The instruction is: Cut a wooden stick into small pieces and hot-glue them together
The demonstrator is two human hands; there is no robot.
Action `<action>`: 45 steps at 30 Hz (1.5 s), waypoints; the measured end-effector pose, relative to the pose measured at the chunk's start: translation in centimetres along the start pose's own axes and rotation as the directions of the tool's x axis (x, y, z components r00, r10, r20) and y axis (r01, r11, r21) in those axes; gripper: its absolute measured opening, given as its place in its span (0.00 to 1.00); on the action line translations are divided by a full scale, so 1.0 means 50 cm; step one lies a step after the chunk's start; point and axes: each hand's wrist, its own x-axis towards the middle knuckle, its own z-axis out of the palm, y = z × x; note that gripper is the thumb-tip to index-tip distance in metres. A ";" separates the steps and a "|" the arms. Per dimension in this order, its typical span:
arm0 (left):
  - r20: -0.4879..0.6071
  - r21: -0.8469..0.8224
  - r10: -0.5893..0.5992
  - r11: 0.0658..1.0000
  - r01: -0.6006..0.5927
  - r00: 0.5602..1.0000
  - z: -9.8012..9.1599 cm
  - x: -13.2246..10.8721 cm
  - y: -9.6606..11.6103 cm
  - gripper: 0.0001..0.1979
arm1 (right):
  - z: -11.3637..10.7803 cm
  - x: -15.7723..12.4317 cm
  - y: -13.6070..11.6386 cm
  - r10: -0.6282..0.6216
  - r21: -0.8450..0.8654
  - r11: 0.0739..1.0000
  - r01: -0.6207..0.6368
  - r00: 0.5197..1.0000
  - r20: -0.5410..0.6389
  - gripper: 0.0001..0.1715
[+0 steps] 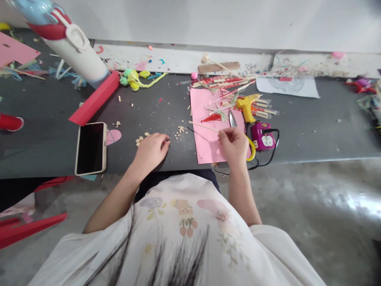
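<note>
Between the thumb and fingers of my right hand [233,145] is a thin wooden stick [204,126], pointing left over a pink foam sheet [205,149]. Close beside that hand lie yellow-handled scissors [252,149], partly hidden by it. My left hand [152,153] rests on the dark table with fingers loosely bent and a gap between thumb and forefinger; nothing shows in it. Small cut wood pieces [139,140] lie by its knuckles, and more short wood bits [181,129] are scattered between my hands.
A yellow glue gun [248,106] and a purple box [263,137] with a black cord stand right. Behind lie wrapped red-and-cream sticks [220,82]. Left are a phone [91,149], a red strip [95,99] and a tall bottle [76,55]. Paper [288,86] lies back right.
</note>
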 end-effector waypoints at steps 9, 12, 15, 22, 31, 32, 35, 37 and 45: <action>0.017 0.036 0.048 0.998 -0.049 0.999 0.026 0.025 0.016 0.12 | 0.028 -0.021 0.007 -0.144 -0.420 0.892 0.167 0.986 0.087 0.11; 0.020 0.093 0.066 0.993 -0.067 0.998 0.029 0.031 0.026 0.14 | 0.037 -0.030 0.004 -0.157 -0.423 0.881 0.213 0.974 0.164 0.10; 0.012 0.144 0.088 0.986 -0.089 0.996 0.033 0.036 0.033 0.16 | 0.045 -0.036 0.003 -0.144 -0.432 0.873 0.225 0.967 0.211 0.09; 0.021 0.182 0.121 0.976 -0.123 0.992 0.037 0.045 0.037 0.18 | 0.045 -0.045 -0.001 -0.149 -0.414 0.873 0.256 0.950 0.273 0.11; 0.030 0.188 0.100 0.977 -0.104 0.995 0.037 0.056 0.048 0.15 | -0.019 -0.031 -0.005 -0.113 -0.486 0.852 0.194 0.975 0.190 0.11; 0.032 0.184 0.094 0.978 -0.099 0.995 0.037 0.057 0.049 0.15 | -0.027 -0.027 -0.003 -0.112 -0.500 0.846 0.185 0.979 0.172 0.11; 0.037 0.161 0.084 0.983 -0.088 0.996 0.038 0.060 0.052 0.12 | -0.048 -0.015 0.002 -0.103 -0.546 0.823 0.159 0.986 0.132 0.10; 0.036 0.150 0.087 0.984 -0.091 0.996 0.038 0.062 0.054 0.11 | -0.057 -0.005 0.004 -0.088 -0.565 0.813 0.142 0.989 0.122 0.10; 0.035 0.187 0.088 0.978 -0.093 0.995 0.038 0.063 0.053 0.13 | -0.088 0.102 0.010 -0.072 -0.759 0.643 0.097 0.995 0.067 0.11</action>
